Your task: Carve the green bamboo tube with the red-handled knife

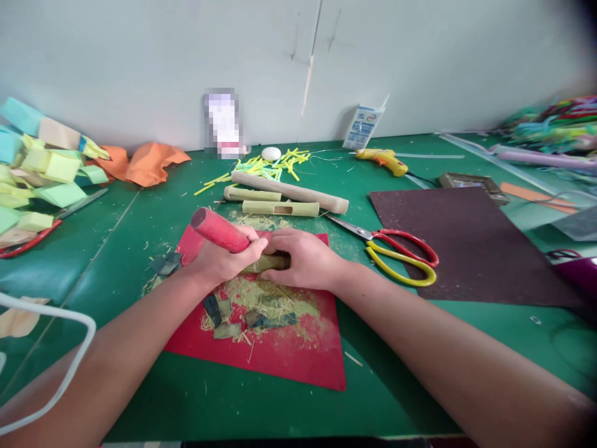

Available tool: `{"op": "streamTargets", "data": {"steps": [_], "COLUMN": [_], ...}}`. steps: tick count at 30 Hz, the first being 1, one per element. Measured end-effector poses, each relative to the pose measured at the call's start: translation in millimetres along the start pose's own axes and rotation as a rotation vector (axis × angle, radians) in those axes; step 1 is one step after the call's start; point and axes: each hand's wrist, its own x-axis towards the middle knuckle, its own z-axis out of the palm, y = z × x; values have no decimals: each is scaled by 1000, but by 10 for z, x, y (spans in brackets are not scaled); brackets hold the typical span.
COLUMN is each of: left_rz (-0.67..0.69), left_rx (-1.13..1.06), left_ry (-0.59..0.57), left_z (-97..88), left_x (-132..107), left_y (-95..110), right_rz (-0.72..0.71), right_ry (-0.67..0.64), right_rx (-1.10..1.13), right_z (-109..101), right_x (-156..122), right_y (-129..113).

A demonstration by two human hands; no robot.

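Observation:
My left hand (224, 258) is closed around a red-handled tool (218, 229), the handle sticking up and to the left. My right hand (305, 258) presses down on a short greenish bamboo piece (270, 263) that lies between both hands. The tool's working end is hidden by my fingers. Both hands work over a red mat (284, 354) covered in bamboo shavings (261, 308) and dark bark scraps.
Behind the mat lie several bamboo sticks (289, 191) and yellow paper strips (270, 165). Red and yellow scissors (396, 249) rest right of the mat beside a dark brown sheet (461, 242). A yellow glue gun (382, 160), orange cloth (140, 163) and stacked foam blocks (41, 168) sit further off.

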Motion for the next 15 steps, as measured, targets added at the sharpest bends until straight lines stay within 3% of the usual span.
{"op": "streamTargets", "data": {"steps": [9, 15], "left_rz": [42, 48], "left_rx": [-3, 58], "left_ry": [-108, 60], "left_z": [-6, 56], "left_x": [36, 3], "left_y": [-4, 3], "right_rz": [1, -33], "right_ry": [9, 5], "right_rx": [0, 8], "right_z": [-1, 12], "right_x": [-3, 19], "right_y": [-8, 25]}}
